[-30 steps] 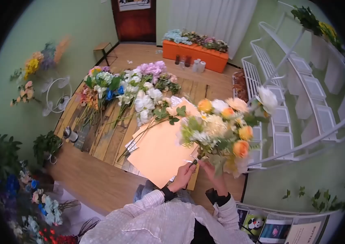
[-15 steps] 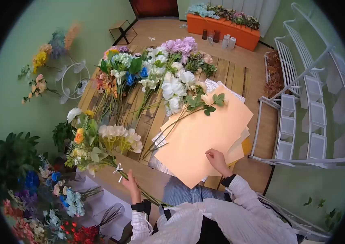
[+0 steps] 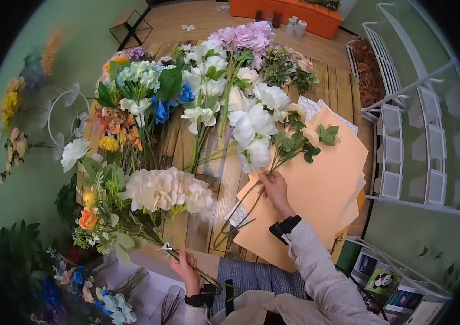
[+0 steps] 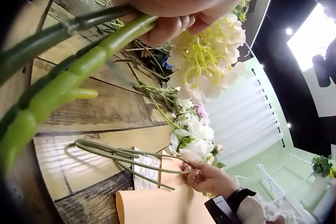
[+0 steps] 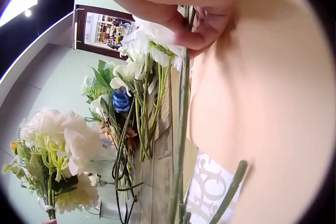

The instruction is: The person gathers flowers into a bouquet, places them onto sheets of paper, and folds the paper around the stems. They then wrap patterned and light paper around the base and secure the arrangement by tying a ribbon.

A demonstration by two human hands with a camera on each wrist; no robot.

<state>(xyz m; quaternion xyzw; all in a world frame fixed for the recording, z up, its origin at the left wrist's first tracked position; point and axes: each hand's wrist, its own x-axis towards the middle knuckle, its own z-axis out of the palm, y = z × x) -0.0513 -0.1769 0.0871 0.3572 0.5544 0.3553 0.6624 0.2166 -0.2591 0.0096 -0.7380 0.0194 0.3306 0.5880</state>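
The left hand (image 3: 186,268) grips the stems of a tied bouquet just below a white tie (image 3: 166,247); its heads, a cream hydrangea (image 3: 167,189) and an orange rose (image 3: 87,218), lean to the left. In the left wrist view thick green stems (image 4: 79,77) run out of that hand (image 4: 178,3). Over the peach paper (image 3: 316,189), the right hand (image 3: 276,193) pinches thin green stems of cream roses (image 3: 311,137). The right wrist view shows thumb and fingers (image 5: 194,29) closed on a stem (image 5: 181,129).
Bunches of white flowers (image 3: 254,127), pink flowers (image 3: 246,39) and blue roses (image 3: 163,110) lie across the wooden table (image 3: 333,81). White shelving (image 3: 392,146) stands at the right. More flowers (image 3: 116,309) fill the lower left, and an orange box (image 3: 289,16) is at the back.
The bouquet went from the right side to the left, held by the left hand alone. The right hand moved onto the cream rose stems and took hold of them. The head view shifted.
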